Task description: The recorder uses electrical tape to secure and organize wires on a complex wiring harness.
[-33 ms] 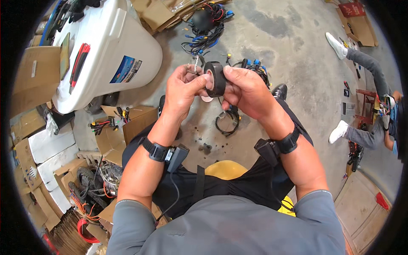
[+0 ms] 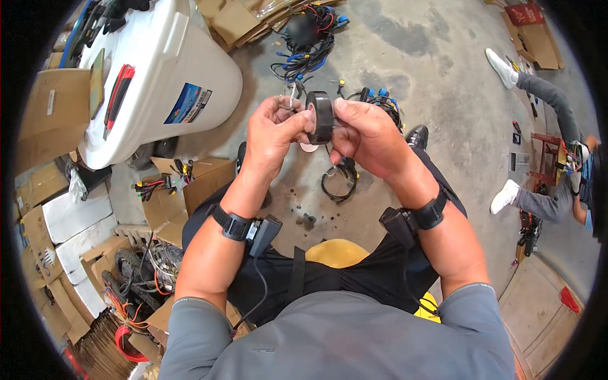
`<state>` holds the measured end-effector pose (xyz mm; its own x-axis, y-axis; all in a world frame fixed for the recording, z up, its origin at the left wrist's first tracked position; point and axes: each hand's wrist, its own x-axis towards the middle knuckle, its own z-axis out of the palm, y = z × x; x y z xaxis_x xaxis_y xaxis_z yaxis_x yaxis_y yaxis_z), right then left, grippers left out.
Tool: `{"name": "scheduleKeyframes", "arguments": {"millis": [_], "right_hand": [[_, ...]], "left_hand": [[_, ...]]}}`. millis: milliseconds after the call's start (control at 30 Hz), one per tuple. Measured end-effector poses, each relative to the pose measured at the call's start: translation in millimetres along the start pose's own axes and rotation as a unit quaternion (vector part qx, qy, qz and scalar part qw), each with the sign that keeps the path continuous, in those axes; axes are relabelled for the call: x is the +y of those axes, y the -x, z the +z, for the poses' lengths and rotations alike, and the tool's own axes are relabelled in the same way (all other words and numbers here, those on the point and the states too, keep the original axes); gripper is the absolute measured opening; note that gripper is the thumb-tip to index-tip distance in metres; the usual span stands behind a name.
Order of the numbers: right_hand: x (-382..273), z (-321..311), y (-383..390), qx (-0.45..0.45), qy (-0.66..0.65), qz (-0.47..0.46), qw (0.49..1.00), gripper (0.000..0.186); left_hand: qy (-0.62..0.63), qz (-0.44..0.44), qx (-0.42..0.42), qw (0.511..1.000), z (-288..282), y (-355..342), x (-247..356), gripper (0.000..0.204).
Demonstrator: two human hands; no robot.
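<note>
A roll of black tape [image 2: 322,118] is held up between my two hands, its core turned toward my left. My left hand [image 2: 273,130] is closed on it, the thumb at the core's opening. A thin twisted whitish strand [image 2: 292,96] stands up by the left fingers; where it leads is hidden. My right hand [image 2: 369,134] pinches at the roll's right side with its thumb, fingers curled beneath. Below the hands, a small coil of black cable [image 2: 339,181] lies on the floor.
Bundled cables with blue connectors [image 2: 306,47] lie ahead, and more cables [image 2: 382,102] lie beyond my right hand. A large white tub [image 2: 190,76] stands at left, above an opened cardboard box [image 2: 209,187]. Another person's legs [image 2: 546,95] and tools are at far right.
The roll of tape has turned slightly between my fingers, so more of its outer face shows. My hands and arms stay almost in place.
</note>
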<state>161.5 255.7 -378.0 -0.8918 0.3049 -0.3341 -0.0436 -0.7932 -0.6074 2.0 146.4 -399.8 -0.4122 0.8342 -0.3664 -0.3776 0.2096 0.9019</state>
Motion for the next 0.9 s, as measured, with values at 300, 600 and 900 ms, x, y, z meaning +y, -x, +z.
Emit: {"name": "scheduleKeyframes", "arguments": {"millis": [300,600,900], "right_hand": [[3,5,3,0.026,0.076,-0.001,0.997,0.030],[7,11,2,0.037,0.135,-0.030,0.990,0.033],[6,9,1,0.062,0.175,-0.055,0.981,0.023]], "left_hand": [[0.023,0.016,0.055,0.998,5,2,-2,0.028],[0.006,0.028,0.047,0.998,2,1,-5,0.030],[0.004,0.042,0.046,0.998,9,5,1,0.025]]}}
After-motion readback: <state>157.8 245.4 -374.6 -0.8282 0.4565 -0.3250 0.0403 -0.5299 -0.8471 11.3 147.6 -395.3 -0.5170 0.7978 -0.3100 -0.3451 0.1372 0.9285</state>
